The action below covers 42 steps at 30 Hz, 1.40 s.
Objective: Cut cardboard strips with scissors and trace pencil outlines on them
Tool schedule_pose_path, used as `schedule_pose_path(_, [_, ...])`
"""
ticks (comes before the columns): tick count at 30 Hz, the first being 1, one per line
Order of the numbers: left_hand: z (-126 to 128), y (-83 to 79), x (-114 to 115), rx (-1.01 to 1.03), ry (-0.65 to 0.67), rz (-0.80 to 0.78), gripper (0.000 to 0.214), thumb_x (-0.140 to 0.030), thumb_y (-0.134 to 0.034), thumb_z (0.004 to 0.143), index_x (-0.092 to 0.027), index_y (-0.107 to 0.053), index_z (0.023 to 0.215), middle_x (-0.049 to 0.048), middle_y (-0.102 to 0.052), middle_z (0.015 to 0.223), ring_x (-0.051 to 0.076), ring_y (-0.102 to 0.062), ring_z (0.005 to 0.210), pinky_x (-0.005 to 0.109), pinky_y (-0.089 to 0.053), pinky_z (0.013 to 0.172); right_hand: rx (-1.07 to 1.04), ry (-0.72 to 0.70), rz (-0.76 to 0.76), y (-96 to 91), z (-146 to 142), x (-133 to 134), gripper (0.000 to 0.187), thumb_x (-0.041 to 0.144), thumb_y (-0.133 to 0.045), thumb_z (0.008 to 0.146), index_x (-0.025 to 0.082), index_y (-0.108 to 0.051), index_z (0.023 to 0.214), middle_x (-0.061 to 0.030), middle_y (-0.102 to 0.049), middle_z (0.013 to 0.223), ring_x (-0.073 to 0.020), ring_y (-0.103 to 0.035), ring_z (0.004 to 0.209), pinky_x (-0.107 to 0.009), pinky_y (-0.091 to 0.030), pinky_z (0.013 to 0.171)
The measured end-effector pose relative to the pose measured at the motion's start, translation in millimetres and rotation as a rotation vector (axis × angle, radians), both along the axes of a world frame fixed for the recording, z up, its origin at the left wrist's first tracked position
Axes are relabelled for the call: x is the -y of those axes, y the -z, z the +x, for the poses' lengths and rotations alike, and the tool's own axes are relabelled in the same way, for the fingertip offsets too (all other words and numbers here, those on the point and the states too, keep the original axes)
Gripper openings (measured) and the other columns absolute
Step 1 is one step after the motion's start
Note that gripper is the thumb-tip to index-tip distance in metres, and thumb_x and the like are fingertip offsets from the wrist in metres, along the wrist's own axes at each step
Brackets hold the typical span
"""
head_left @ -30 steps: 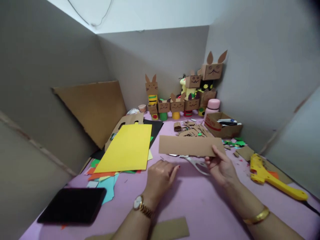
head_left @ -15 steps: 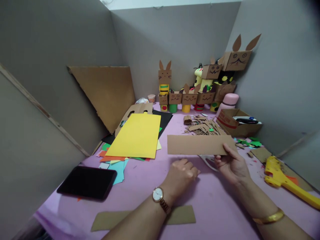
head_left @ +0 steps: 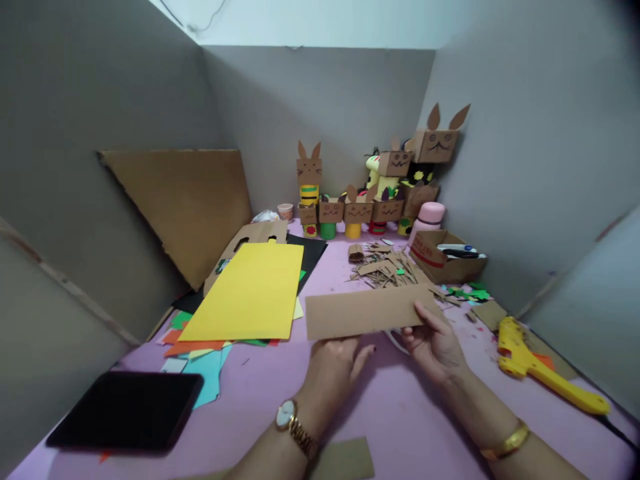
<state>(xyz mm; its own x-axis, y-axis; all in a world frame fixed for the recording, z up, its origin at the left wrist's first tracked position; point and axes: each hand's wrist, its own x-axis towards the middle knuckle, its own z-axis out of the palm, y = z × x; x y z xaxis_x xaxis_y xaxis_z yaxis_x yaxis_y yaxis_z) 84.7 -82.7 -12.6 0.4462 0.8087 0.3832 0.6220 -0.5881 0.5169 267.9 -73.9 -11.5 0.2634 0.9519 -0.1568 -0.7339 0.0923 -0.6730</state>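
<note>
Head view: the long, flat, light-brown cardboard strip (head_left: 360, 313) has tipped out of level over the last half second, its left end dropping and its right end now the higher. The right hand (head_left: 437, 347) pinches it near that right end, thumb on the near face and fingers behind, holding it above the middle of the purple-covered tabletop (head_left: 410, 413). Where a gap lay between them before, the strip's lower left edge now meets the outline of the left hand (head_left: 330, 370), whose thumb stands out to the side; its other fingertips are hidden, so I cannot tell whether they touch or grip the card. For the work in hand, this seems to put the strip within reach of both hands, though it looks whole and unfolded. Just beyond its lower edge, less of the white looped scissors handle (head_left: 395, 342) shows than a second ago. The second, olive-brown cardboard strip (head_left: 345, 459) lies at the tabletop's near edge, and the yellow plastic glue gun (head_left: 560, 386) rests by the right edge, as earlier.
</note>
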Motion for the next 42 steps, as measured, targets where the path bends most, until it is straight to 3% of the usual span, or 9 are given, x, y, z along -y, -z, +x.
schedule_pose_path(5, [2.1, 0.6, 0.2, 0.282, -0.008, -0.213, 0.034, -0.036, -0.046, 0.088, -0.017, -0.063, 0.11, 0.0126, -0.065, 0.115, 0.028, -0.054, 0.113, 0.045, -0.036, 0.1, 0.002, -0.042, 0.022, 2.3, -10.6, 1.5, 0.023, 0.02, -0.079, 0.062, 0.018, -0.064, 0.079, 0.0031, -0.07, 0.061, -0.0079, -0.055, 0.038, -0.015, -0.044, 0.031])
schedule_pose_path(13, [9.4, 3.1, -2.2, 0.668, -0.02, -0.539, 0.039, -0.045, -0.049, 0.084, -0.012, -0.069, 0.084, 0.0123, -0.072, 0.083, 0.021, -0.065, 0.076, 0.031, -0.051, 0.072, 0.062, -0.101, 0.083, -0.6, -19.5, 5.2, 0.028, 0.03, -0.082, 0.061, 0.015, -0.065, 0.079, 0.0028, -0.067, 0.06, -0.0078, -0.055, 0.038, -0.015, -0.041, 0.032])
schedule_pose_path(23, [10.4, 4.9, -7.7, 0.732, -0.032, -0.664, 0.037, -0.043, -0.048, 0.082, -0.011, -0.066, 0.087, 0.0139, -0.071, 0.089, 0.019, -0.063, 0.077, 0.031, -0.049, 0.074, 0.204, -0.208, 0.112, 1.4, -29.5, 12.3, 0.034, 0.04, -0.078, 0.065, 0.007, -0.069, 0.058, -0.0057, -0.067, 0.051, -0.0063, -0.054, 0.039, -0.013, -0.038, 0.038])
schedule_pose_path(29, [-1.9, -20.3, 0.9, 0.476, 0.098, -0.645, 0.03, -0.033, -0.053, 0.078, -0.017, -0.067, 0.099, 0.0084, -0.07, 0.091, 0.02, -0.062, 0.081, 0.03, -0.046, 0.073, 0.168, -0.181, 0.08, 3.0, -22.8, 7.6, 0.03, 0.039, -0.079, 0.064, 0.01, -0.068, 0.06, -0.0043, -0.068, 0.054, -0.0058, -0.053, 0.04, -0.013, -0.038, 0.038])
schedule_pose_path(32, [-19.2, -36.0, 20.3, 0.18, 0.139, -0.605, 0.019, -0.022, -0.067, 0.06, -0.019, -0.072, 0.079, 0.0073, -0.07, 0.077, 0.025, -0.061, 0.074, 0.035, -0.044, 0.071, 0.143, -0.17, 0.069, 4.9, -19.6, 5.3, 0.03, 0.038, -0.08, 0.062, 0.012, -0.066, 0.06, -0.0037, -0.068, 0.054, -0.0058, -0.053, 0.039, -0.012, -0.037, 0.036])
schedule_pose_path(33, [-24.5, -38.0, 28.1, -0.115, 0.131, -0.545, 0.026, -0.022, -0.07, 0.057, -0.019, -0.071, 0.083, 0.0081, -0.07, 0.082, 0.027, -0.061, 0.077, 0.037, -0.044, 0.072, 0.135, -0.168, 0.068, 5.3, -18.8, 4.9, 0.03, 0.038, -0.08, 0.062, 0.012, -0.066, 0.061, -0.0038, -0.068, 0.055, -0.0058, -0.052, 0.039, -0.012, -0.038, 0.036])
schedule_pose_path(36, [-34.8, -32.7, 48.4, -0.658, 0.093, -0.432, 0.03, -0.012, -0.053, 0.069, -0.015, -0.068, 0.095, 0.0173, -0.067, 0.1, 0.034, -0.062, 0.089, 0.04, -0.047, 0.067, 0.11, -0.17, 0.068, 5.7, -18.1, 5.0, 0.029, 0.038, -0.08, 0.062, 0.012, -0.066, 0.063, -0.0046, -0.069, 0.056, -0.0063, -0.053, 0.039, -0.013, -0.039, 0.036])
schedule_pose_path(39, [-37.1, -21.8, 58.1, -0.794, 0.1, -0.349, 0.036, -0.002, -0.039, 0.073, -0.013, -0.066, 0.094, 0.0181, -0.068, 0.096, 0.032, -0.063, 0.088, 0.037, -0.047, 0.064, 0.093, -0.177, 0.067, 5.3, -18.7, 6.7, 0.027, 0.034, -0.08, 0.062, 0.012, -0.066, 0.064, -0.0054, -0.07, 0.057, -0.0068, -0.053, 0.039, -0.013, -0.04, 0.036])
schedule_pose_path(42, [-32.5, -20.0, 59.5, -0.812, 0.123, -0.33, 0.029, -0.005, -0.05, 0.071, -0.012, -0.065, 0.094, 0.0149, -0.07, 0.09, 0.03, -0.065, 0.081, 0.035, -0.047, 0.061, 0.084, -0.184, 0.069, 5.1, -18.3, 8.0, 0.025, 0.031, -0.081, 0.063, 0.011, -0.066, 0.064, -0.0065, -0.07, 0.057, -0.0071, -0.053, 0.039, -0.014, -0.04, 0.035])
